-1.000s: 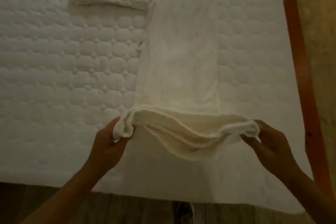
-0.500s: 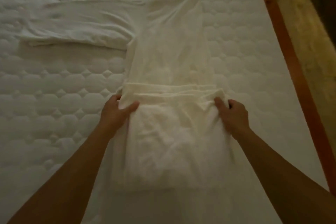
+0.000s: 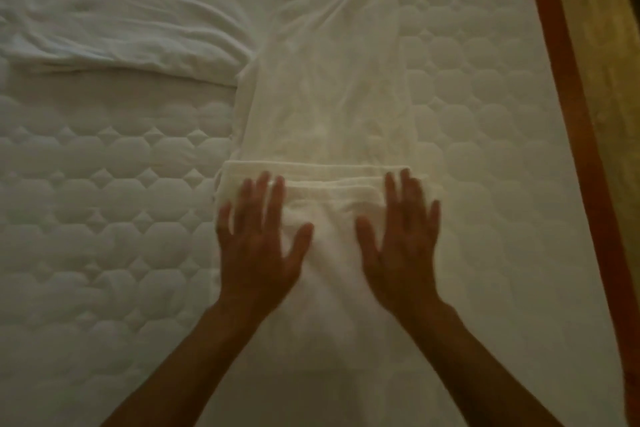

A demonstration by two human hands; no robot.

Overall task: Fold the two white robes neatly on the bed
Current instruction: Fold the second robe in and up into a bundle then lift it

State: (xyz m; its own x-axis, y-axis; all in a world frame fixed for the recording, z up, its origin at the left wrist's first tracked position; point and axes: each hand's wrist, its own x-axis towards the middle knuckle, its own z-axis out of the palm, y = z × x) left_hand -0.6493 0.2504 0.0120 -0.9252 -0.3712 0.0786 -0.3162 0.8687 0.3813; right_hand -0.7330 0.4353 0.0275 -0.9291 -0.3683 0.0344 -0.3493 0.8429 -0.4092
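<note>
A white robe (image 3: pixel 329 97) lies lengthwise on the quilted bed (image 3: pixel 104 218), folded into a long narrow strip. Its near end is doubled back over itself, with the hem edge running across at mid-frame. One sleeve (image 3: pixel 131 31) stretches out to the left at the top. My left hand (image 3: pixel 259 239) rests flat, fingers spread, on the left side of the folded part. My right hand (image 3: pixel 398 236) lies flat on its right side in the same way. Neither hand grips the cloth. Only this one robe shows clearly.
An orange-brown wooden bed rail (image 3: pixel 571 114) runs down the right side, with a yellowish wall or floor strip (image 3: pixel 613 45) beyond it. Quilted mattress surface lies to the left and right of the robe.
Both hands carried the robe's near hem away from me and laid it down over the body. They have since let go and now press flat on the folded part.
</note>
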